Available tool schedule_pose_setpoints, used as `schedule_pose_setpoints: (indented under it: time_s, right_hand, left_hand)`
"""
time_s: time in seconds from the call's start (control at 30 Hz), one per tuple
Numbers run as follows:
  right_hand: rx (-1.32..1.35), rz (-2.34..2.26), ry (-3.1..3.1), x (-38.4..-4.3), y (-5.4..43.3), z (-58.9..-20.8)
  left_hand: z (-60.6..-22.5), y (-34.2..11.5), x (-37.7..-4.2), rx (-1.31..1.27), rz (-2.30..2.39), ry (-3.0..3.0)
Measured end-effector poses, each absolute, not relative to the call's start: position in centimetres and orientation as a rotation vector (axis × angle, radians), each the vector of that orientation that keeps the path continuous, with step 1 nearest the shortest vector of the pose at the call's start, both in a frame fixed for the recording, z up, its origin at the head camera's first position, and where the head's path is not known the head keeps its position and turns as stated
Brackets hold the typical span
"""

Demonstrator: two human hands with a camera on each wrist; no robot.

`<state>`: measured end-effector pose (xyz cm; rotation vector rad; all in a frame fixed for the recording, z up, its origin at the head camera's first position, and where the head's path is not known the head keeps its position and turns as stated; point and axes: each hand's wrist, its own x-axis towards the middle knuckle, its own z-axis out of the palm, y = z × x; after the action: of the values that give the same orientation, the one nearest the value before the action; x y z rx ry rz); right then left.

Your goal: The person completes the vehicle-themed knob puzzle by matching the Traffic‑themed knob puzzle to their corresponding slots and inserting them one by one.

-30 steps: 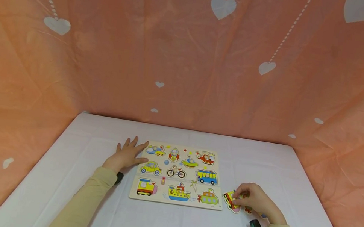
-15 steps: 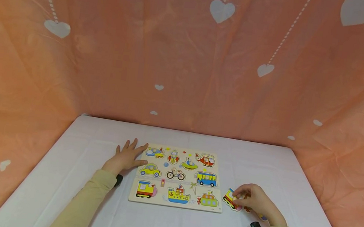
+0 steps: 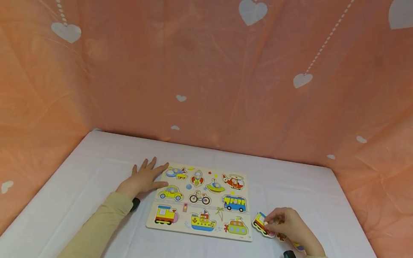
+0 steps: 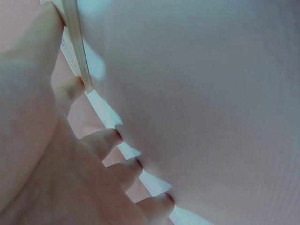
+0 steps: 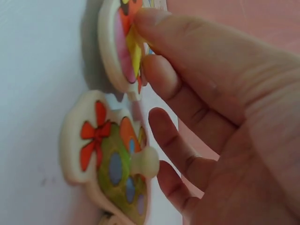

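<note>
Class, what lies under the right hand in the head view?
Under the right hand, which pinches a train puzzle piece, a submarine puzzle piece shows its red propeller. A bit of another piece peeks out further right; their remainder is covered there.

Left hand (image 3: 140, 182) at puzzle board (image 3: 216, 198) edge, right hand (image 3: 288, 226) pinching train piece (image 3: 261, 221), white table (image 3: 191, 256), orange backdrop (image 3: 213, 69)

Multicoloured train piece (image 3: 259, 222) is pinched, slanted, by right hand (image 3: 289, 224) beside flat puzzle board (image 3: 216, 199) touched by left hand (image 3: 141, 181).
</note>
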<state>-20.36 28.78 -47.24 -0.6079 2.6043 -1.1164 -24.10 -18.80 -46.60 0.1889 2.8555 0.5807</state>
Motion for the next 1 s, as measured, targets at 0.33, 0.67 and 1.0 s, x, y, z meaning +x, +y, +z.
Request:
schedule_pose_setpoints:
  time_s: [0.33,0.67,1.0]
  right_hand:
    - [-0.557,-1.141,2.603,-20.9,28.3,-46.5]
    - [-0.626,-1.139,2.609,-21.6,26.3,-45.7]
    - [-0.707,-1.133,2.597,-22.8,23.3,-45.4]
  left_hand:
    - [-46.8,-18.9,-24.2,0.186,0.582,2.855]
    - [-47.1,-19.0,-24.3,0.183,0.576,2.857]
    - [-46.9,-18.9,-24.2,0.173,0.595,2.842]
